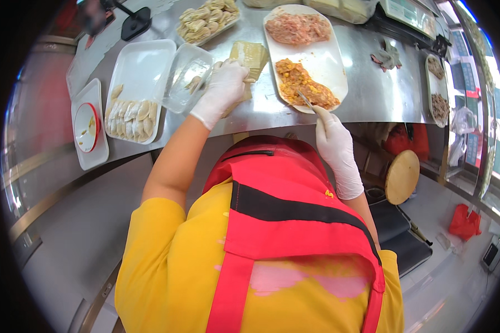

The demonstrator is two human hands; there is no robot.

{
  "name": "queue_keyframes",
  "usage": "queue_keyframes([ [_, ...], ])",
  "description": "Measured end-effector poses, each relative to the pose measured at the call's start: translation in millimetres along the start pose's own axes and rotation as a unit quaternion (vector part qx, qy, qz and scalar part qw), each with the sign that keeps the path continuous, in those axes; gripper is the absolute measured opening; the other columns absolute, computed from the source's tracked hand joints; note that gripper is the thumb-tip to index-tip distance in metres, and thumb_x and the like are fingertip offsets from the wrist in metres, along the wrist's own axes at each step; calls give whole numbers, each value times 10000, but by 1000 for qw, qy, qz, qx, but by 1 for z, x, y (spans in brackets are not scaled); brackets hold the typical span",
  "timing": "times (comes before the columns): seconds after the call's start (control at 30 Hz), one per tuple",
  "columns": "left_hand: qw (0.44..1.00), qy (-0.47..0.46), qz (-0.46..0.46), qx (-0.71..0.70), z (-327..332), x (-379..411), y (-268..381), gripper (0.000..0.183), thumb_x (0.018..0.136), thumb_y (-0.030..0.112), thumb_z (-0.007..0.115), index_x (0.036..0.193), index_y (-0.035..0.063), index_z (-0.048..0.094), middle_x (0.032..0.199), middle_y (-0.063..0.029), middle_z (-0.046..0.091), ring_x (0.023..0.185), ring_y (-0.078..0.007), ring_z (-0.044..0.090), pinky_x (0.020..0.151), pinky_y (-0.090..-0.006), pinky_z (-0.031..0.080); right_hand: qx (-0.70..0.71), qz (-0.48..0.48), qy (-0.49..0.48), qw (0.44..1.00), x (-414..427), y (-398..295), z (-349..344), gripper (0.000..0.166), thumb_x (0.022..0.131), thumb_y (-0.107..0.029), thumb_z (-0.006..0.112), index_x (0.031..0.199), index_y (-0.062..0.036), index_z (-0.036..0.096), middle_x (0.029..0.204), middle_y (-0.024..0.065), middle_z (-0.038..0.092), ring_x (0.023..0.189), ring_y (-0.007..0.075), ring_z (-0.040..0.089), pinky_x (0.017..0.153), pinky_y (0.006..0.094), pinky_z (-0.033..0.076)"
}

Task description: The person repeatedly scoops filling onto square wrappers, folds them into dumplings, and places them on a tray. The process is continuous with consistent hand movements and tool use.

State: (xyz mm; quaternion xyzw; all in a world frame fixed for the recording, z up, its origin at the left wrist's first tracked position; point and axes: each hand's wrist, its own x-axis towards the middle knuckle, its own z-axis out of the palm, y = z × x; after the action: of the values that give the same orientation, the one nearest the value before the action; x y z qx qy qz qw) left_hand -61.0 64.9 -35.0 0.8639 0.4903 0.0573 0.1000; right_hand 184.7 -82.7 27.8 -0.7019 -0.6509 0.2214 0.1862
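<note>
My left hand (227,85), in a white glove, is curled around a dough wrapper (249,80); only its edge shows past the fingers. Just beyond lies a stack of yellowish square wrappers (250,56), and more wrapper dough (238,104) shows under the wrist. My right hand (335,145), gloved too, grips a thin metal spreading tool (305,99). The tool's tip touches an orange-yellow filling with corn-like bits (302,81) on a white oval platter (306,54). Pink minced meat (298,28) sits at the platter's far end.
To the left, a white tray (143,62) holds rows of floured dumplings (132,118), beside a clear plastic container (187,70). A red-rimmed bowl (87,127) rests on another tray. More dumplings (210,18), a scale (412,18) and a cloth (387,56) lie farther back.
</note>
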Motion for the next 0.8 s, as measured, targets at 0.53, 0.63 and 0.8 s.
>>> queue_keyframes([
  [0.53,840,42,-189,-507,14,-35,23,146,837,116,577,926,3,603,902,-84,635,843,-147,603,722,-284,499,84,58,-86,991,8,24,6,351,870,-84,427,1191,-64,569,906,249,622,877,388,602,775,438,477],
  [0.63,755,-9,-242,-610,37,-43,42,194,861,120,529,1005,-5,566,904,-97,618,845,-157,603,709,-291,506,111,62,-92,988,9,21,6,358,876,-80,417,1203,-62,563,921,262,615,902,394,593,788,432,472],
  [0.8,584,-97,-302,-747,15,-23,98,269,899,120,433,1125,-15,490,1061,-167,574,904,-271,622,770,-407,543,172,69,-91,978,8,16,12,370,864,-68,433,1210,-78,565,915,247,622,889,387,597,788,420,475],
])
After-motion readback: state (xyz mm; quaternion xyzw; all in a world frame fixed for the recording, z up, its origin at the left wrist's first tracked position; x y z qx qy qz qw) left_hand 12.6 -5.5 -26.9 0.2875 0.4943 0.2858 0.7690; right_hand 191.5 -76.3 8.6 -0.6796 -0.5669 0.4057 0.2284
